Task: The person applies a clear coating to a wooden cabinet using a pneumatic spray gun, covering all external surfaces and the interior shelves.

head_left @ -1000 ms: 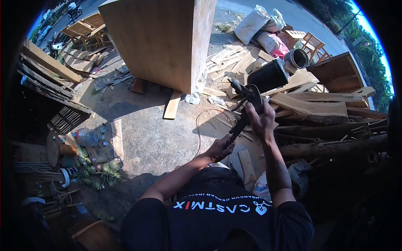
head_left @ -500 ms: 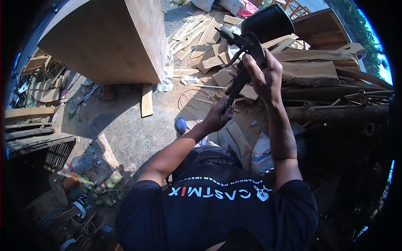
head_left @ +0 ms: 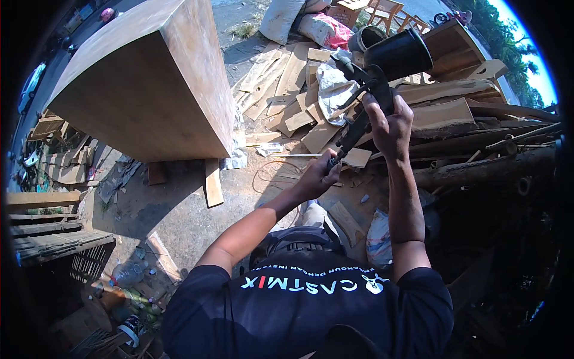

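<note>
A dark paint spray gun [head_left: 357, 129] with a wide black cup [head_left: 399, 55] is held out in front of me, tilted with its cup toward the far right. My right hand [head_left: 391, 128] is closed around the gun's body just below the cup. Lower down, my left hand [head_left: 317, 178] grips the end of the handle, where a fitting shows between the fingers. Whether a hose joins there is hidden by the hand. To the left of the gun stands a large box-shaped wooden piece [head_left: 140, 99] with a smooth brown surface.
Short boards [head_left: 213, 182] lie under the wooden piece. Wood offcuts [head_left: 278, 78] cover the ground beyond, with sacks [head_left: 323, 30] behind. Planks and logs [head_left: 448, 122] are stacked at right. A thin hose [head_left: 256, 176] loops on the concrete. A plastic bottle [head_left: 128, 273] lies at lower left.
The view has tipped up, so the wooden piece sits lower and more of the far background shows. Both hands keep their hold on the spray gun, now slightly farther right in the picture.
</note>
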Demonstrator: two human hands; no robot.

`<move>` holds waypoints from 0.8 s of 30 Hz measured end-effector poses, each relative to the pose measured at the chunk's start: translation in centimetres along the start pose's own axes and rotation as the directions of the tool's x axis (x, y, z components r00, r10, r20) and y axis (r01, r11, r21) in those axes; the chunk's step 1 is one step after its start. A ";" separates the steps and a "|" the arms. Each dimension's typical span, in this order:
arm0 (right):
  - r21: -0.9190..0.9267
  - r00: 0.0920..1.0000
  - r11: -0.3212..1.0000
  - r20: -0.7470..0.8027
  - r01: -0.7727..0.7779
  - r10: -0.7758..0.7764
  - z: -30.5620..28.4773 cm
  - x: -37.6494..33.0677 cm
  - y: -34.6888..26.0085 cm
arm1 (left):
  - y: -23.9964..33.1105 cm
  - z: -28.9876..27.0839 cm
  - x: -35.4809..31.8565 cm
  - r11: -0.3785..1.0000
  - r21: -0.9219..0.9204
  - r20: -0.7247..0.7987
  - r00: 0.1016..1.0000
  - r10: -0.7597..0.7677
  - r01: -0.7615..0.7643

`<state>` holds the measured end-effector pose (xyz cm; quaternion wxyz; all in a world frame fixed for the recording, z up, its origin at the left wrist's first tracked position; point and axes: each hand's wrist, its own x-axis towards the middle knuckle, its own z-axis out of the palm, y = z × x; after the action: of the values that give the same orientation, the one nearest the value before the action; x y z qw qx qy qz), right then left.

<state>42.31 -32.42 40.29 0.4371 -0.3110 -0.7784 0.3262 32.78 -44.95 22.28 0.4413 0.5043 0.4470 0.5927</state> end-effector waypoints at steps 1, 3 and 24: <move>-0.017 1.000 1.000 0.009 0.016 -0.015 0.0 0.2 0.5 | 0.4 0.1 0.7 0.998 0.054 -0.019 1.000 0.023 -0.022; -0.019 0.999 0.999 0.024 0.035 -0.035 0.1 0.9 2.1 | 0.6 0.2 1.5 0.986 0.143 -0.024 0.996 0.089 -0.085; 0.709 0.972 0.681 0.028 -0.183 0.232 -15.4 4.0 14.4 | -1.2 15.8 17.4 0.926 -0.374 -0.003 0.998 0.055 -0.052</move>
<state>57.11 -17.14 37.24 0.5077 -0.2159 -0.5390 0.6365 46.75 -26.36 26.08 0.5147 0.4253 0.3102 0.6768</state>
